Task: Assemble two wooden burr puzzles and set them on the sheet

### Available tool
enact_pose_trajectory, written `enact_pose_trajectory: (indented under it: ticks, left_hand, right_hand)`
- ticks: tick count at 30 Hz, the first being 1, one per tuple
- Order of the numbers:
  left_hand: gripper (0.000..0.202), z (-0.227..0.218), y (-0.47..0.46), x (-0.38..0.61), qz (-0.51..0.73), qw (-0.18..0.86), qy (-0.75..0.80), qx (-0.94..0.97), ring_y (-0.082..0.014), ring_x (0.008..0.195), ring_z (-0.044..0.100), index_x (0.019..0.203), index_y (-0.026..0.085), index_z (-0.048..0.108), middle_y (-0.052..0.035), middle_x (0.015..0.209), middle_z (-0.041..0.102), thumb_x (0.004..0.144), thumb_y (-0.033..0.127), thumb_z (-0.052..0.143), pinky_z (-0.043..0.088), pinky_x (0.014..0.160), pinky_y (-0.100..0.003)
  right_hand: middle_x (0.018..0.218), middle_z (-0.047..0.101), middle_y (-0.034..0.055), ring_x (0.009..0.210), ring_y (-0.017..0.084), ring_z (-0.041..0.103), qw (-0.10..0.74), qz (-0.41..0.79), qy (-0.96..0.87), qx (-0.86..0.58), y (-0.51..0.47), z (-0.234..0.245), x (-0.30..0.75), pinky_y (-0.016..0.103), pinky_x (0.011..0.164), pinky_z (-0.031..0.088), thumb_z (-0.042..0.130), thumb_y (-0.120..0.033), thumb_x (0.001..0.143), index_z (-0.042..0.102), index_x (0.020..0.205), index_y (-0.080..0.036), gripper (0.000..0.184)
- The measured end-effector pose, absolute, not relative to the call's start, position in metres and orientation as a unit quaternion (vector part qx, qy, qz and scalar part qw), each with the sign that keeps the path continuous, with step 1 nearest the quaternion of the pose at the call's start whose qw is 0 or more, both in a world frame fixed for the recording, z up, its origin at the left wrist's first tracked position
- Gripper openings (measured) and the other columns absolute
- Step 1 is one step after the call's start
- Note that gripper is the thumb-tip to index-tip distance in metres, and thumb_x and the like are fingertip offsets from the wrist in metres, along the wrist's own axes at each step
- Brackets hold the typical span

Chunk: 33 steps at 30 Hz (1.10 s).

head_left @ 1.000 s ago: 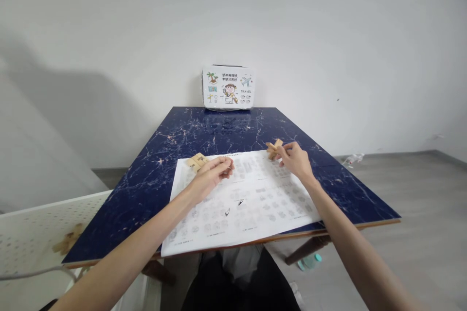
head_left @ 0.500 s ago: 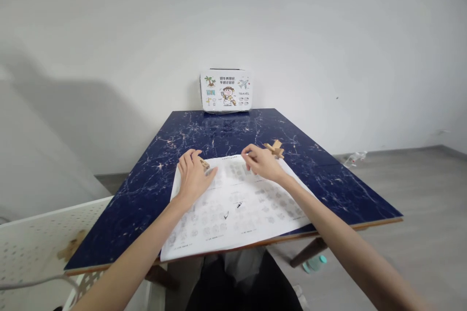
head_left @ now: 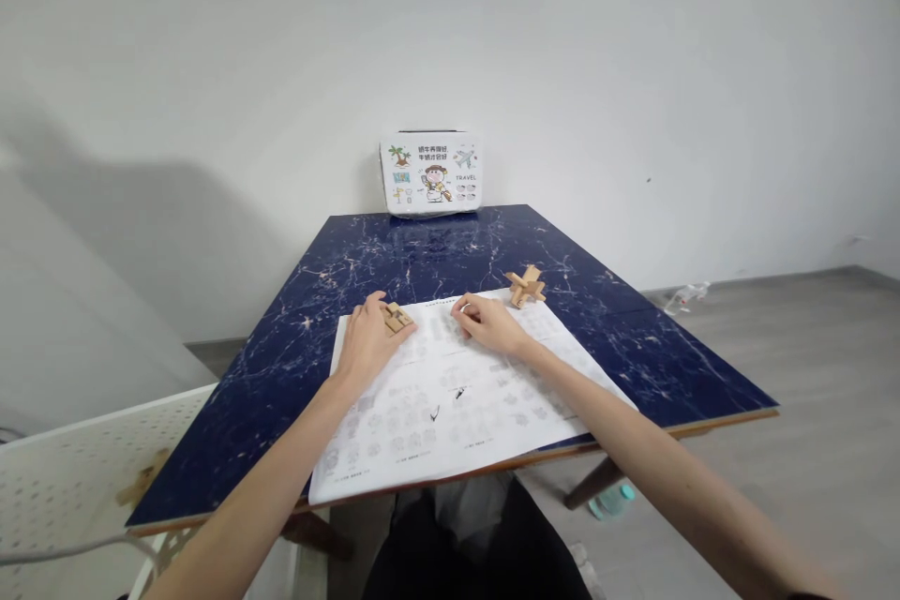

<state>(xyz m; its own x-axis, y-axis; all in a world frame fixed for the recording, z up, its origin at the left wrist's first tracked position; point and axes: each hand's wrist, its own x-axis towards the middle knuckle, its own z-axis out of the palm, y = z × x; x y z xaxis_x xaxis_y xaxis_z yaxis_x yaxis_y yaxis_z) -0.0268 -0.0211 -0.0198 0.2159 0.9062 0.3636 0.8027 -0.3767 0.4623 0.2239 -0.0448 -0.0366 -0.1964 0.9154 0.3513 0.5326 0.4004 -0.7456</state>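
Around a cluster of light wooden puzzle pieces (head_left: 397,319) curls my left hand (head_left: 366,339), its fingers at the far side and thumb at the near side. The pieces lie side by side on a printed paper sheet (head_left: 422,441). Over the sheet's upper middle, my right hand (head_left: 488,323) is closed, thumb and fingertips together; whatever they may hold is hidden. Just beyond that hand, an interlocked wooden burr puzzle (head_left: 527,287) stands at the sheet's far right corner. Two small dark marks or bits show on the paper between my forearms.
The sheet covers the near part of a dark blue marbled table (head_left: 436,253). A white printed box (head_left: 431,173) stands at the back against the wall. Left of the table is a white perforated surface (head_left: 63,469). A bottle (head_left: 611,501) is on the floor at right.
My left hand has shifted slightly, uncovering more of the wooden pieces. My right hand has moved a little left and nearer, away from the burr puzzle, which shows more fully.
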Motion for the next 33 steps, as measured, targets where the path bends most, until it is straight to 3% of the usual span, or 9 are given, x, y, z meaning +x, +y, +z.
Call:
enact_pose_trajectory:
  ticks: [6,13,19,21,24,29,33]
  left_hand:
    - [0.080,-0.018,-0.037,-0.013,0.266,0.215,0.404,0.849,-0.0332,0.125,0.056,0.142,0.026,0.045,-0.0118,0.134,0.061,0.076,0.052,0.082,0.045,0.104,-0.046]
    - [0.094,-0.017,-0.036,-0.019,0.222,0.187,0.370,0.883,-0.0367,0.130,0.050,0.144,0.024,0.044,-0.0146,0.139,0.054,0.069,0.066,0.081,0.043,0.106,-0.050]
    - [0.077,-0.009,-0.025,-0.038,0.163,0.155,0.358,0.906,-0.0348,0.122,0.050,0.123,0.023,0.061,-0.0109,0.130,0.055,0.066,0.072,0.079,0.044,0.103,-0.049]
    - [0.071,-0.006,-0.023,-0.041,0.160,0.160,0.357,0.906,-0.0331,0.119,0.051,0.119,0.024,0.063,-0.0098,0.127,0.055,0.069,0.071,0.078,0.045,0.101,-0.047]
    - [0.064,-0.002,-0.023,-0.042,0.164,0.177,0.353,0.904,-0.0310,0.116,0.053,0.117,0.024,0.063,-0.0081,0.123,0.058,0.072,0.068,0.077,0.047,0.097,-0.044]
    - [0.067,0.009,-0.028,-0.038,0.211,0.231,0.350,0.883,-0.0282,0.106,0.060,0.127,0.027,0.062,-0.0074,0.124,0.064,0.072,0.058,0.083,0.048,0.093,-0.041]
    - [0.069,0.016,-0.031,-0.034,0.265,0.295,0.364,0.843,-0.0310,0.113,0.063,0.131,0.028,0.061,-0.0095,0.135,0.065,0.070,0.048,0.086,0.048,0.098,-0.044]
  right_hand:
    - [0.061,0.069,-0.0029,0.057,0.016,0.063,0.405,0.259,-0.734,-0.481,-0.048,-0.033,0.224,0.027,0.063,0.044,0.055,-0.031,0.096,0.062,0.090,-0.022,0.013]
    - [0.080,0.070,0.0016,0.064,0.015,0.059,0.412,0.274,-0.742,-0.453,-0.055,-0.028,0.223,0.029,0.064,0.047,0.062,-0.041,0.093,0.065,0.096,-0.020,0.022]
    - [0.111,0.064,0.0082,0.096,0.023,0.062,0.369,0.202,-0.813,-0.404,-0.057,-0.030,0.224,0.039,0.087,0.053,0.081,-0.053,0.080,0.062,0.122,-0.022,0.056]
    - [0.117,0.061,0.0098,0.107,0.027,0.060,0.353,0.191,-0.828,-0.393,-0.057,-0.031,0.224,0.043,0.095,0.052,0.084,-0.055,0.077,0.061,0.127,-0.022,0.064]
    - [0.118,0.060,0.0107,0.112,0.028,0.059,0.343,0.181,-0.836,-0.388,-0.058,-0.031,0.223,0.045,0.098,0.051,0.084,-0.053,0.078,0.064,0.123,-0.021,0.059]
    - [0.114,0.065,0.0085,0.101,0.024,0.063,0.365,0.207,-0.819,-0.391,-0.057,-0.030,0.222,0.041,0.091,0.052,0.084,-0.043,0.077,0.063,0.119,-0.021,0.052]
    - [0.115,0.069,0.0081,0.101,0.024,0.066,0.395,0.258,-0.772,-0.425,-0.057,-0.029,0.221,0.040,0.088,0.052,0.084,-0.040,0.074,0.059,0.123,-0.022,0.058]
